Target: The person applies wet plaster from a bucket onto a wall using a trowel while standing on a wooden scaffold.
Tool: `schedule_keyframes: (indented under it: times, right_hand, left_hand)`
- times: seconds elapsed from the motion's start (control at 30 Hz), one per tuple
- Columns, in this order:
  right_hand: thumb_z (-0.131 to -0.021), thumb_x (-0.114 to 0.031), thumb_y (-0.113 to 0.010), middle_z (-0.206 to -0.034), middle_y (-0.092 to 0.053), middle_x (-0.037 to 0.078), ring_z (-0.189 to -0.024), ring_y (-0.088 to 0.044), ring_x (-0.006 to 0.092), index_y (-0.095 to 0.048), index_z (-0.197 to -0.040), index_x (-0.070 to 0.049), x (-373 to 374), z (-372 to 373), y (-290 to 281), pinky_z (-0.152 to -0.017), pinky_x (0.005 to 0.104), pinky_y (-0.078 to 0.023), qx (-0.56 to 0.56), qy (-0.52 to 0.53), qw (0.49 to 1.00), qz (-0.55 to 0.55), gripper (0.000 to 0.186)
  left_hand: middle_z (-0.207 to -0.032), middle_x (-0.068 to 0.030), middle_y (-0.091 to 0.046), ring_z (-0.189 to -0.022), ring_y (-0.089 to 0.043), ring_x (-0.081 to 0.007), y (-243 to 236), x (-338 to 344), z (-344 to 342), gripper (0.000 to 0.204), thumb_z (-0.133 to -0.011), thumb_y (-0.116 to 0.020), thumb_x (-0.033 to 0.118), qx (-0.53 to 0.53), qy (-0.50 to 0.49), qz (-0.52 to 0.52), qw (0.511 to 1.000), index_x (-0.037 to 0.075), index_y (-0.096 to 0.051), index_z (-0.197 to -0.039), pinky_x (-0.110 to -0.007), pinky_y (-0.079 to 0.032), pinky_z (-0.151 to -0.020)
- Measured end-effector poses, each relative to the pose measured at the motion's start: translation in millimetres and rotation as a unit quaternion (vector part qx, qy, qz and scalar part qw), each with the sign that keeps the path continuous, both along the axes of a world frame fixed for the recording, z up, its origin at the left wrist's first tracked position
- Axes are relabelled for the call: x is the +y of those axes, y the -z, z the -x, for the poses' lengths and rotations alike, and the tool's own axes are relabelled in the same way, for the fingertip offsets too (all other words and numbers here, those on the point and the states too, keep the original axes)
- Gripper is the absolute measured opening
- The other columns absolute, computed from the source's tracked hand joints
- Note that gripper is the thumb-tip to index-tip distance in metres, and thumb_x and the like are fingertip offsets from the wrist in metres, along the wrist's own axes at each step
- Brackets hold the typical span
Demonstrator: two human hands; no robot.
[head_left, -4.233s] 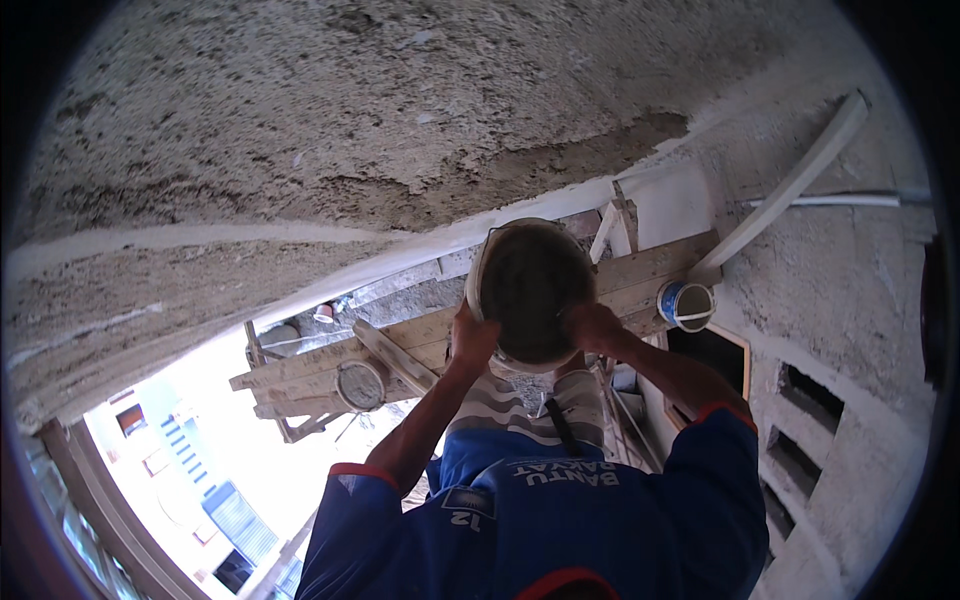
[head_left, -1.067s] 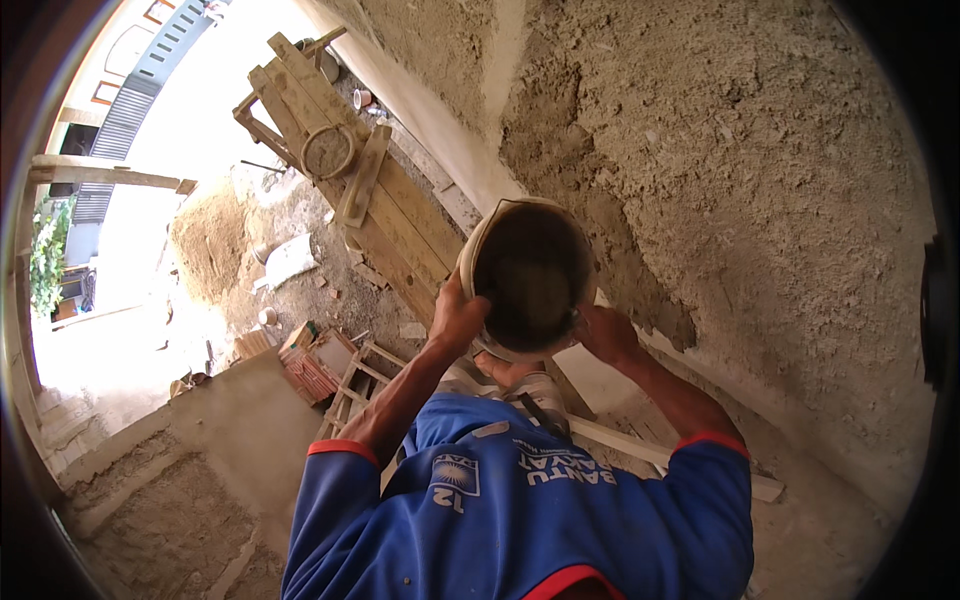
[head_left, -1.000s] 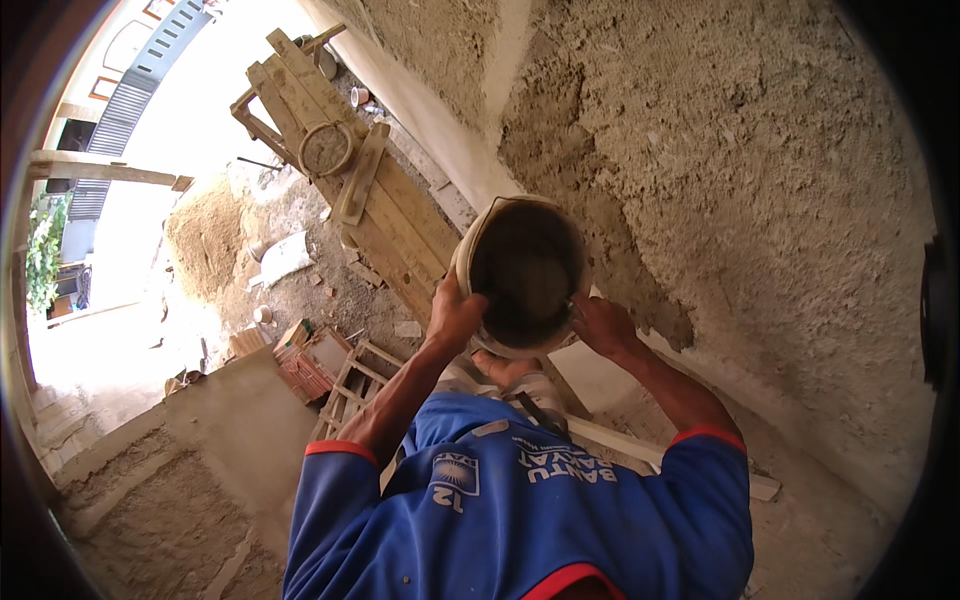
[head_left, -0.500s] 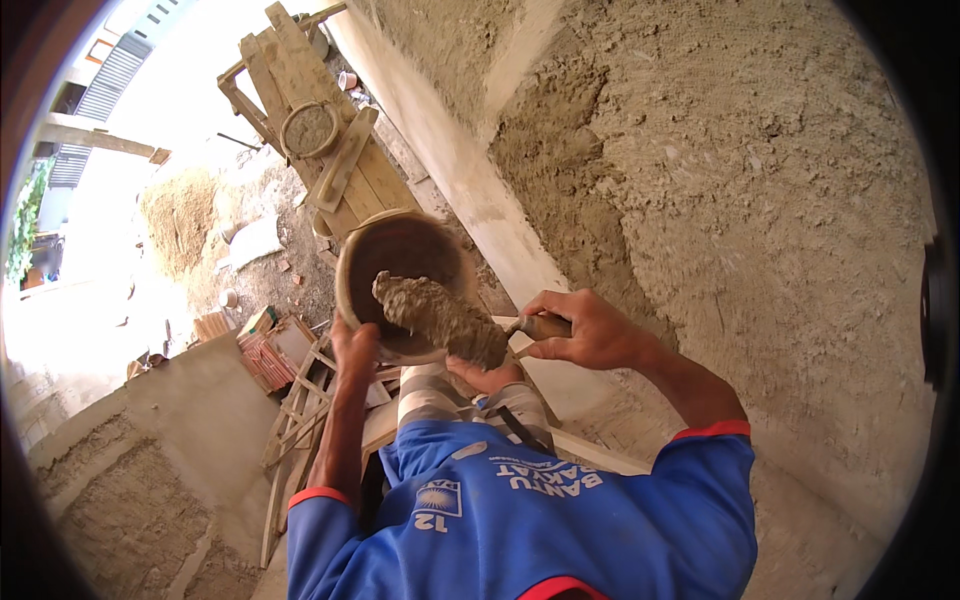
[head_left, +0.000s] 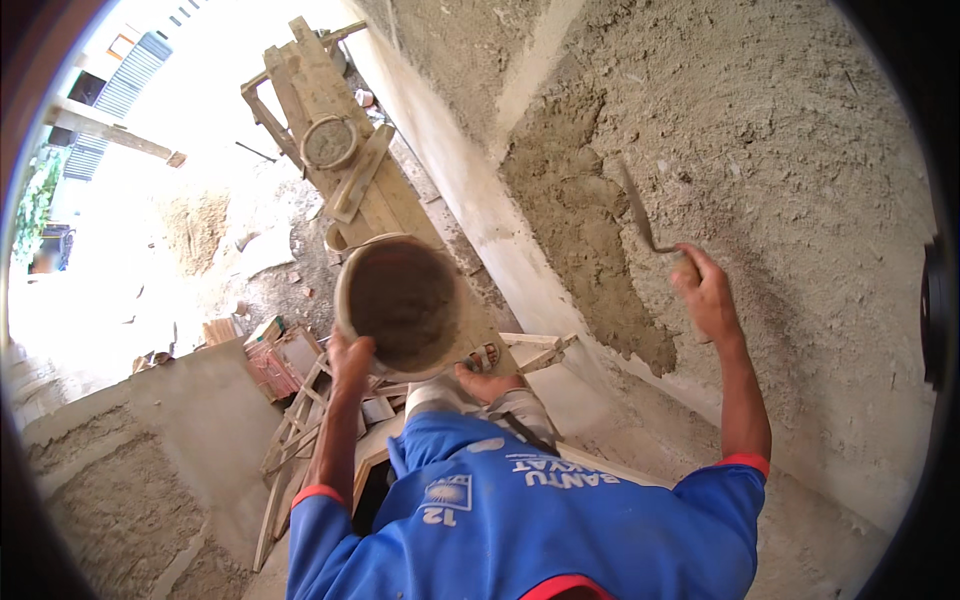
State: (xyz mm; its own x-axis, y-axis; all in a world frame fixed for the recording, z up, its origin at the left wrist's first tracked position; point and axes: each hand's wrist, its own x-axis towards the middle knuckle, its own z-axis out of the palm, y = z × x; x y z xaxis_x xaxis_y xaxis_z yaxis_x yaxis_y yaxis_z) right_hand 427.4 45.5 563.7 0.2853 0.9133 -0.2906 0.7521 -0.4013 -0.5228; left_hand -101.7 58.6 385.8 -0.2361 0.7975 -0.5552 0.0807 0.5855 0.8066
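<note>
My left hand grips the rim of a round bucket in front of my body. The bucket's mouth faces up toward me, and grey-brown mortar lies inside. Out to the right, my right hand is closed round the handle of a trowel. The blade shows nearly edge-on close to the wall, with no clump visible on it. Beside the blade, a darker patch of wet mortar covers part of the rough wall.
Beyond the bucket a plank platform carries a second mortar bucket and a loose board. Wooden ladder-like framing stands at lower left, near stacked reddish tiles. A low wall runs along the left. A sandalled foot rests on the planks.
My right hand has swung the trowel from over the bucket rightward to the wall. The mortar load seen on the blade no longer shows. My left hand keeps holding the bucket.
</note>
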Motion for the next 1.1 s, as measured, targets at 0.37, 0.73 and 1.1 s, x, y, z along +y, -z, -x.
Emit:
schedule_keyframes:
  times: [0.37, 0.73, 1.1]
  right_hand:
    - [-0.091, -0.009, -0.054, -0.085, -0.065, 0.016, -0.083, -0.068, 0.0326, -0.061, -0.108, -0.005, 18, 144, 36, -0.069, 0.0434, -0.057, -0.38, -0.354, 0.843, -0.136, 0.019]
    - [-0.078, -0.018, -0.066, -0.092, -0.067, 0.028, -0.089, -0.066, 0.045, -0.059, -0.114, -0.004, -25, 165, 98, -0.077, 0.0553, -0.052, 0.071, -0.259, 0.961, 0.07, 0.039]
    - [-0.08, -0.023, -0.072, -0.087, -0.067, 0.021, -0.085, -0.066, 0.0427, -0.055, -0.117, -0.007, -23, 149, 78, -0.073, 0.0513, -0.053, -0.047, -0.238, 0.969, 0.043, 0.043]
  left_hand:
    - [-0.103, -0.0169, -0.07, -0.092, -0.067, -0.0246, -71, 34, -87, 0.059, -0.072, -0.055, 0.001, -0.045, 0.183, -0.097, 0.977, 0.0, -0.056, -0.131, -0.035, -0.052, -0.083]
    - [-0.107, -0.0278, -0.068, -0.101, -0.067, -0.0368, -114, 54, -128, 0.07, -0.072, -0.061, 0.009, 0.075, 0.323, -0.078, 0.94, 0.006, -0.048, -0.141, -0.043, -0.051, -0.089]
    - [-0.1, -0.0189, -0.07, -0.091, -0.068, -0.0293, -98, 61, -110, 0.063, -0.07, -0.059, 0.004, -0.031, 0.222, -0.054, 0.973, 0.004, -0.056, -0.133, -0.038, -0.052, -0.083]
